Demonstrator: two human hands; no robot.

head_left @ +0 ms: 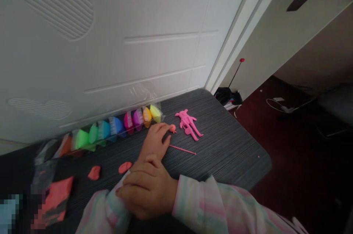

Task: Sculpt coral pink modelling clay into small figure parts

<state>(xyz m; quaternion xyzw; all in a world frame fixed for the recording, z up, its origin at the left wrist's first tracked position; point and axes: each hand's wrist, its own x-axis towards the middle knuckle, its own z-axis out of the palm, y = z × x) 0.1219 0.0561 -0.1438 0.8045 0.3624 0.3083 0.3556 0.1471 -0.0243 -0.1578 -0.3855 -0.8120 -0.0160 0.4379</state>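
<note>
My left hand [154, 140] reaches forward over the dark table [226, 146], its fingertips pinched on a small coral clay ball [173, 128]. My right hand [149, 190] lies curled over my left wrist, holding the pastel striped sleeve [110, 208]. A flat pink clay figure [189, 123] lies just right of the ball. A thin pink stick [182, 149] rests on the table beside my left hand.
A row of coloured clay lumps in a clear bag [116, 127] runs along the white panelled wall. Two coral clay pieces [94, 172] [125, 167] and a larger coral slab [57, 191] lie at the left. The table's edge drops to a dark red floor with cables [278, 105].
</note>
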